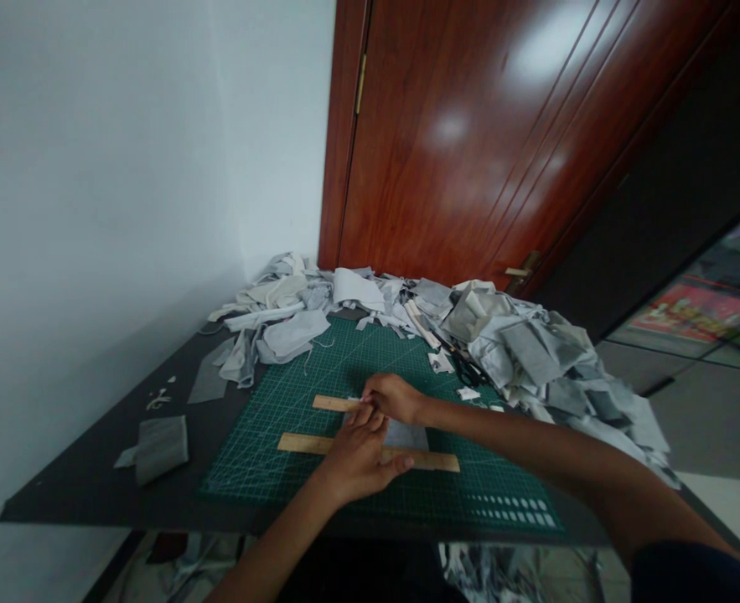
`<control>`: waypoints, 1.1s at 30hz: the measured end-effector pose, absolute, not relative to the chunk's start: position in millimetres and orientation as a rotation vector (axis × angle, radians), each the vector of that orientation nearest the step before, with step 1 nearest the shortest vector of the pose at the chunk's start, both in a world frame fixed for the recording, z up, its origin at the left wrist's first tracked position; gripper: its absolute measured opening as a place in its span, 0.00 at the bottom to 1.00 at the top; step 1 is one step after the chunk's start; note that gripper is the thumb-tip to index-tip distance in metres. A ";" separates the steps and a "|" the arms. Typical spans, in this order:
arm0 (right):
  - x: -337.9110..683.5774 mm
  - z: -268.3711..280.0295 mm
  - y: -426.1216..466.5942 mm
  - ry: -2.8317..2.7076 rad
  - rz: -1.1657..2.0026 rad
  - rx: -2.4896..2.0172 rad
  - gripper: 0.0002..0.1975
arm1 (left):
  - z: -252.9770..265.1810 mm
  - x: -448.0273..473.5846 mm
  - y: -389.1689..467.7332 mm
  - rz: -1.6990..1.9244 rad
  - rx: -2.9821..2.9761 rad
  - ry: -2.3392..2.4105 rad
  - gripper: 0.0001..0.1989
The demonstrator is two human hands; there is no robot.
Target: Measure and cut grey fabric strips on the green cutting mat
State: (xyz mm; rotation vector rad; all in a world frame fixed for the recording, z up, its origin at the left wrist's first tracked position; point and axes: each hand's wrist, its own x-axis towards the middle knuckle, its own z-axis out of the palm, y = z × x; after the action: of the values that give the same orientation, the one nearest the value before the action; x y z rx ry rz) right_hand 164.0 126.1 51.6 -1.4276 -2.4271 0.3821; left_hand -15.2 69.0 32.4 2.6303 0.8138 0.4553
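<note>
My left hand (363, 461) lies flat with its fingers stretched forward and its thumb out to the side. It presses on the near wooden ruler (297, 442) and reaches over a grey fabric piece (407, 435). My right hand (395, 397) is closed in a pinch at the far wooden ruler (328, 404), just beyond the left fingertips. What it pinches is too small and hidden to make out. Both rulers lie crosswise on a green cutting mat (244, 456), with the fabric between and partly under them.
Heaped fabric scraps (294, 327) line the back left, and a bigger pile (533, 352) is at the right. Black-handled scissors (468, 368) rest by that pile. A folded grey cloth (162, 448) sits on the dark table (93, 477) at left. Behind stands a wooden door (432, 184).
</note>
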 end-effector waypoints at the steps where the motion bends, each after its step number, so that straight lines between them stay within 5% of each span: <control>1: 162.7 50.7 126.6 -2.408 0.397 -1.427 0.12 | 32.2 -15.2 68.9 0.471 2.630 0.810 0.39; 33: 222.7 51.5 108.8 -2.578 0.315 -1.347 0.10 | 29.2 -13.2 72.5 0.411 2.644 0.817 0.42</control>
State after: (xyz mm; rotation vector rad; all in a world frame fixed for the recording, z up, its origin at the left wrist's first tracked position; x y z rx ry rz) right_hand 222.7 108.8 51.5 -1.3471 -2.5778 0.3151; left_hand -13.2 72.5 29.2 2.6436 0.8172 0.4107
